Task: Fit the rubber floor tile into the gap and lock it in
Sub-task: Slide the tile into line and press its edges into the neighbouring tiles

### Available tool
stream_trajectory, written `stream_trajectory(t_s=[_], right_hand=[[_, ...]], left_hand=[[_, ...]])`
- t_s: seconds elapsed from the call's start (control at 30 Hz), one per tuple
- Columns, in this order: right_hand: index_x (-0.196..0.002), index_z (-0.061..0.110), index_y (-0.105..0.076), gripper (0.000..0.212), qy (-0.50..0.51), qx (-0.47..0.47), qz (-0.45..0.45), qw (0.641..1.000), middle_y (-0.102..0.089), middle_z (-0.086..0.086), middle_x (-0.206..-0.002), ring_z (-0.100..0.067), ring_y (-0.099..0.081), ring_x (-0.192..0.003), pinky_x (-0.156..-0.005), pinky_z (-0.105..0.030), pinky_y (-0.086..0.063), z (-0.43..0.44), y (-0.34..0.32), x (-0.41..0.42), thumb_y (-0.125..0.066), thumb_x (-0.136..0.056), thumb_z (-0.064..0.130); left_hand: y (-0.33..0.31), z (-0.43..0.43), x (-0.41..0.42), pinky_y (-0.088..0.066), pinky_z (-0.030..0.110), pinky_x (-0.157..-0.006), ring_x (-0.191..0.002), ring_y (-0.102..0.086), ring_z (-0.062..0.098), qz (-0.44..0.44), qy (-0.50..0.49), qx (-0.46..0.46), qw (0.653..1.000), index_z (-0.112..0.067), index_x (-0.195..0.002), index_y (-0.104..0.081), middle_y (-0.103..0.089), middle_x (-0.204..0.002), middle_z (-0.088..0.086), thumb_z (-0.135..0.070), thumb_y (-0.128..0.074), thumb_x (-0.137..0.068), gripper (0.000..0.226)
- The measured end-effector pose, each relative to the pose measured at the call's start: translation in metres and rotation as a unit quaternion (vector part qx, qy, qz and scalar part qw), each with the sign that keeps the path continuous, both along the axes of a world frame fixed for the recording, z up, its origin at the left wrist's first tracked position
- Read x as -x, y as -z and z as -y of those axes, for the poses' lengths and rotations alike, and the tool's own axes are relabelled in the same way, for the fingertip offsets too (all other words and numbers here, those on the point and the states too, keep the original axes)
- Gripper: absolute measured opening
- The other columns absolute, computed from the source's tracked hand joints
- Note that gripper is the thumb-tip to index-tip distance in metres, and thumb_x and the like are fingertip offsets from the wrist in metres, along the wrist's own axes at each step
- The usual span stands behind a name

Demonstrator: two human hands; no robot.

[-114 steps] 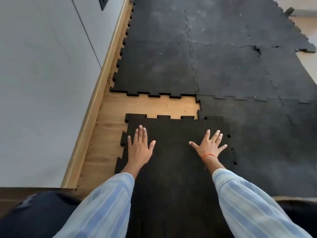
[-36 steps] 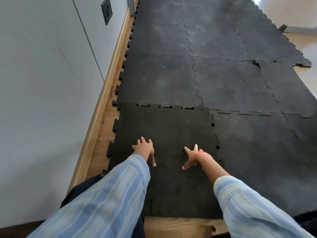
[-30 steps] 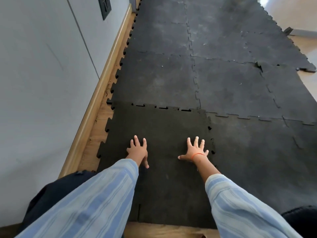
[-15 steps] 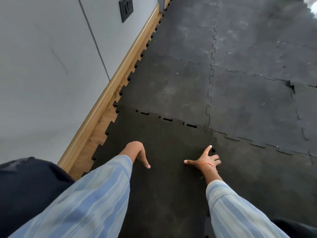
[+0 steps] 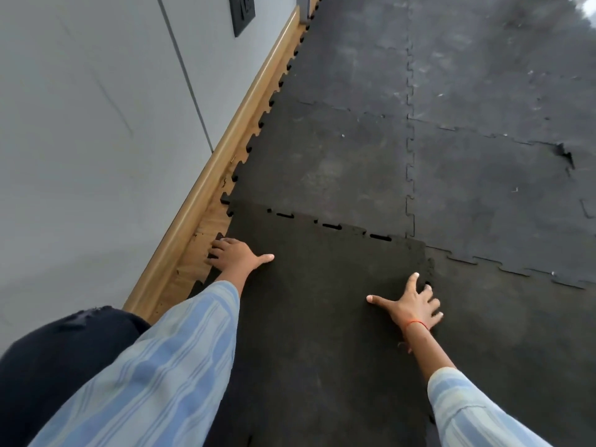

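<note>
Your left hand (image 5: 237,258) curls its fingers over the 9 o'clock edge of the rubber floor tile (image 5: 322,317), which lies in the gap. Your right hand (image 5: 412,306) presses flat at 3 o'clock, fingers spread.

The rubber floor tile (image 5: 322,301) lies in the gap, with laid tiles (image 5: 322,156) meeting its far edge and its right edge. The left hand (image 5: 237,258) curls over its left edge, beside the bare floor strip (image 5: 196,250) and skirting board (image 5: 225,162). The right hand (image 5: 414,306) lies flat at its right edge.
</note>
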State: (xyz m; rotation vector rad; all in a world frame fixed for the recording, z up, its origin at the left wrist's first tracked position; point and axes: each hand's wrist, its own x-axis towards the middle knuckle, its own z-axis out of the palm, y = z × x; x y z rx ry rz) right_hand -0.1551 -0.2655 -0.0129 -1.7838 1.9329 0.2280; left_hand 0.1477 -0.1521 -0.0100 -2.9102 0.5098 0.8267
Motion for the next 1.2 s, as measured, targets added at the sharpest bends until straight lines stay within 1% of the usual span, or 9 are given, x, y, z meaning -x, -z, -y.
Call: stream_trajectory(t_s=[0.07, 0.17, 0.3, 0.4, 0.53, 0.73, 0.87, 1.0, 1.2], right_hand=[[-0.15, 0.026, -0.011, 0.121, 0.02, 0.013, 0.026, 0.999, -0.016, -0.015, -0.157, -0.041, -0.02, -0.139, -0.115, -0.055, -0.014, -0.001, 0.002, 0.001, -0.072, -0.056, 0.072], [-0.15, 0.028, -0.014, 0.12, 0.052, 0.005, 0.079, 0.996, -0.019, -0.013, -0.156, -0.041, -0.021, -0.138, -0.113, -0.054, -0.019, 0.003, -0.002, 0.002, -0.072, -0.055, 0.072], [-0.149, 0.032, -0.014, 0.118, 0.057, 0.008, 0.113, 0.992, -0.019, -0.009, -0.157, -0.041, -0.02, -0.139, -0.114, -0.053, -0.019, 0.001, -0.009, -0.006, -0.071, -0.054, 0.074], [-0.149, 0.035, -0.014, 0.117, 0.047, 0.0, 0.123, 0.991, -0.017, -0.007, -0.158, -0.04, -0.019, -0.14, -0.115, -0.053, -0.019, -0.003, -0.009, -0.015, -0.072, -0.055, 0.073], [-0.149, 0.032, -0.015, 0.117, 0.038, -0.009, 0.102, 0.994, -0.016, -0.009, -0.159, -0.041, -0.02, -0.139, -0.115, -0.053, -0.018, -0.007, -0.003, -0.018, -0.07, -0.055, 0.075], [-0.15, 0.029, -0.013, 0.119, 0.024, -0.005, 0.077, 0.997, -0.012, -0.009, -0.159, -0.041, -0.02, -0.139, -0.116, -0.053, -0.016, -0.011, -0.002, -0.02, -0.069, -0.056, 0.075], [-0.15, 0.031, -0.014, 0.121, 0.019, -0.002, 0.076, 0.997, -0.012, -0.01, -0.159, -0.04, -0.02, -0.139, -0.116, -0.052, -0.016, -0.016, 0.0, -0.018, -0.069, -0.053, 0.077], [-0.15, 0.031, -0.008, 0.125, -0.017, 0.006, 0.031, 0.999, -0.009, -0.013, -0.158, -0.038, -0.02, -0.139, -0.116, -0.049, -0.017, -0.035, 0.007, -0.019, -0.067, -0.051, 0.08], [-0.15, 0.03, -0.008, 0.117, -0.027, 0.032, 0.03, 0.999, -0.008, -0.017, -0.157, -0.037, -0.012, -0.143, -0.118, -0.049, -0.011, -0.041, 0.013, -0.023, -0.068, -0.059, 0.074]], left_hand=[[0.0, 0.0, -0.006, -0.02, 0.057, -0.113, -0.142, -0.01, 0.044, -0.018, 0.005, 0.019, 1.0, -0.003, -0.151, -0.002, -0.004, -0.156, 0.026, -0.071, -0.068, -0.066, 0.127], [0.001, -0.004, -0.012, -0.02, 0.06, -0.111, -0.142, -0.008, 0.046, -0.041, -0.002, 0.039, 0.998, -0.009, -0.151, 0.002, 0.0, -0.157, 0.023, -0.066, -0.073, -0.065, 0.128], [0.002, -0.01, -0.026, -0.033, 0.054, -0.108, -0.14, -0.018, 0.045, -0.036, -0.004, 0.044, 0.998, -0.009, -0.151, -0.003, -0.007, -0.156, 0.022, -0.064, -0.076, -0.063, 0.127], [0.005, -0.015, -0.039, -0.035, 0.05, -0.106, -0.14, -0.022, 0.042, -0.032, 0.0, 0.052, 0.998, -0.009, -0.151, -0.006, -0.011, -0.156, 0.021, -0.067, -0.076, -0.059, 0.129], [0.014, -0.021, -0.048, -0.032, 0.048, -0.108, -0.142, -0.02, 0.039, -0.006, 0.044, 0.066, 0.997, -0.01, -0.151, -0.006, -0.014, -0.157, 0.019, -0.073, -0.073, -0.056, 0.132], [0.022, -0.015, -0.055, -0.032, 0.055, -0.107, -0.142, -0.013, 0.043, -0.002, 0.094, 0.08, 0.992, -0.013, -0.151, -0.004, -0.009, -0.158, 0.016, -0.072, -0.072, -0.059, 0.13], [0.024, -0.017, -0.057, -0.032, 0.055, -0.106, -0.142, -0.012, 0.043, 0.0, 0.097, 0.071, 0.993, -0.014, -0.151, -0.003, -0.008, -0.158, 0.016, -0.073, -0.071, -0.058, 0.13], [0.024, -0.023, -0.061, -0.031, 0.055, -0.107, -0.143, -0.012, 0.042, 0.012, 0.105, 0.074, 0.992, -0.015, -0.152, -0.004, -0.008, -0.158, 0.014, -0.073, -0.07, -0.059, 0.128], [0.024, -0.024, -0.063, -0.028, 0.058, -0.107, -0.143, -0.009, 0.043, 0.004, 0.094, 0.076, 0.993, -0.016, -0.152, -0.003, -0.007, -0.158, 0.015, -0.069, -0.073, -0.061, 0.126]])
